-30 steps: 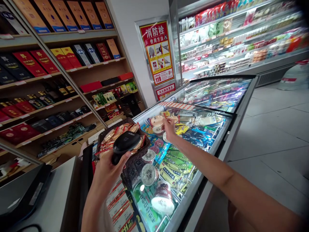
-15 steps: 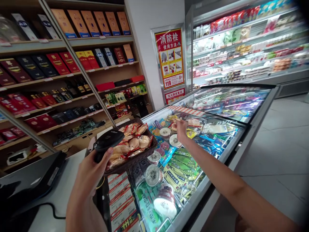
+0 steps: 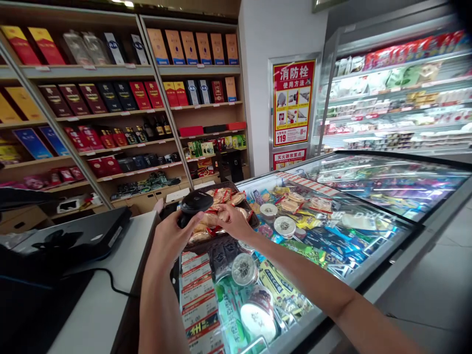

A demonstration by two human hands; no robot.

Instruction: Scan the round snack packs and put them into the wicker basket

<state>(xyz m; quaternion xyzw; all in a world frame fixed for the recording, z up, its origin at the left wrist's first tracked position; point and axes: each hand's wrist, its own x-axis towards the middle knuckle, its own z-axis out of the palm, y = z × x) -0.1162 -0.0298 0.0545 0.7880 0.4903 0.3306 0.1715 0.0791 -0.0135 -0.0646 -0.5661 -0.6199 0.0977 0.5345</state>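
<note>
My left hand [image 3: 171, 236] is closed around a black barcode scanner [image 3: 198, 200], held beside a dark woven basket [image 3: 218, 243]. Wrapped round pastries [image 3: 200, 237] in clear and red packaging fill the basket, which stands at the left end of a glass-topped freezer. My right hand [image 3: 236, 224] reaches over the basket's right side, its fingers bent in against one packaged pastry; the fingertips are partly hidden among the wrappers. More packaged pastries [image 3: 290, 202] lie on the freezer glass to the right of the basket.
The chest freezer [image 3: 368, 295] shows ice-cream tubs [image 3: 284, 225] and bars through its glass. At left, a white counter [image 3: 86, 300] carries a black device [image 3: 110, 231] and cable. Shelves of boxed bottles [image 3: 138, 95] and a refrigerated display [image 3: 398, 103] stand behind.
My right hand has moved left from above the pastries on the freezer glass to the basket. The view has swung left; my left hand still holds the scanner.
</note>
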